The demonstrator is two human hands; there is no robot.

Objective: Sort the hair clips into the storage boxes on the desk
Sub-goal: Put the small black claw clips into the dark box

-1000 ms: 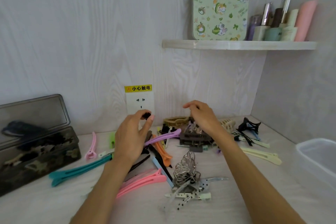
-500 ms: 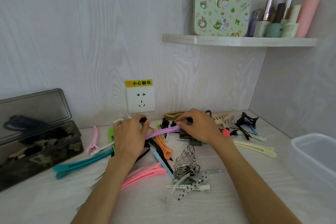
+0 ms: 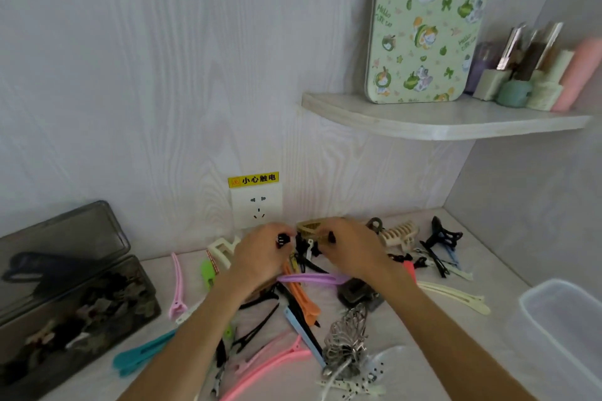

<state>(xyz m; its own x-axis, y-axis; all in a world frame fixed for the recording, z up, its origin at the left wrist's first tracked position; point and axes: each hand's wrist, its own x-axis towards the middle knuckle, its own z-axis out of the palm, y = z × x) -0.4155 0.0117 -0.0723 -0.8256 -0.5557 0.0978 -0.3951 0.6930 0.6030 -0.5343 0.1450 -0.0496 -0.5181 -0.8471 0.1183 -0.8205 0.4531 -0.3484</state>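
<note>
A heap of hair clips covers the desk. My left hand (image 3: 257, 254) pinches a small black clip (image 3: 283, 239) between thumb and fingertips. Close beside it my right hand (image 3: 353, 251) has its fingers curled on another small black clip (image 3: 331, 235), in front of a tan claw clip (image 3: 309, 227). More small black clips (image 3: 306, 249) lie between the hands. A purple long clip (image 3: 312, 278) rests on the desk below both hands. The open dark tin box (image 3: 19, 329) stands at the left. The clear plastic box (image 3: 534, 306) stands at the right.
Around the hands lie an orange clip (image 3: 301, 298), pink clips (image 3: 270, 365), a teal clip (image 3: 143, 352), a silver butterfly clip (image 3: 348, 338), a beige claw clip (image 3: 399, 234) and a black claw clip (image 3: 443, 234). A wall socket (image 3: 255, 208) is behind. A shelf (image 3: 439, 120) hangs above.
Both hands moved to the back of the heap and came close together. The purple clip, held up before, now lies flat on the desk. The view tilted up.
</note>
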